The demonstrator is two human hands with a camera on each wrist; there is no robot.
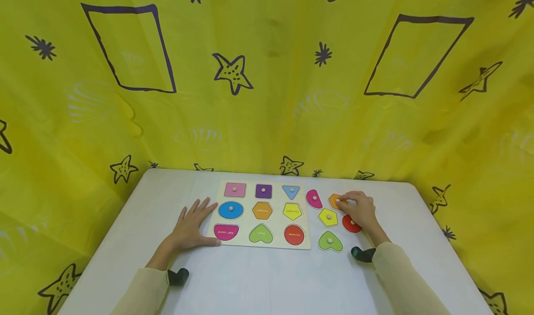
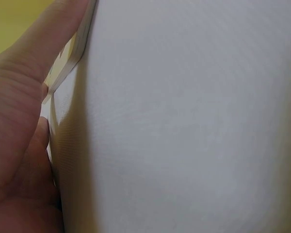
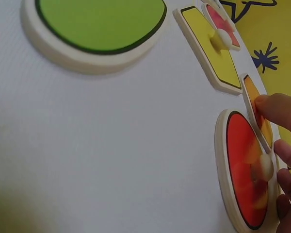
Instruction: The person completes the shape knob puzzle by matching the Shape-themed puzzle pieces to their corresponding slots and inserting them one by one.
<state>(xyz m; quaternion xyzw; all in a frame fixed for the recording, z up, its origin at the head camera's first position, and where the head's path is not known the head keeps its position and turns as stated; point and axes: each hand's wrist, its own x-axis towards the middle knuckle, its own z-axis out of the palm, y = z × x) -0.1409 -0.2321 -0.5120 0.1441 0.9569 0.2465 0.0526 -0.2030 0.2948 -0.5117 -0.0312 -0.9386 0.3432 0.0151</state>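
Surface (image 1: 271, 280): white, rounded far corners, lower half of frame. Directly on it: one shape board (image 1: 248, 212), centre; right of centre, five knobbed pieces: magenta half-round (image 1: 311, 200), orange hexagon (image 1: 332, 199), yellow pentagon (image 1: 325, 219), red circle (image 1: 348, 226), green heart (image 1: 329, 247), the heart lowest.

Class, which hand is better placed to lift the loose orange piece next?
Probably the right hand: its fingers appear to pinch the orange piece, to the right of the board. The left hand lies spread at the board's left edge, with the board between it and that piece.
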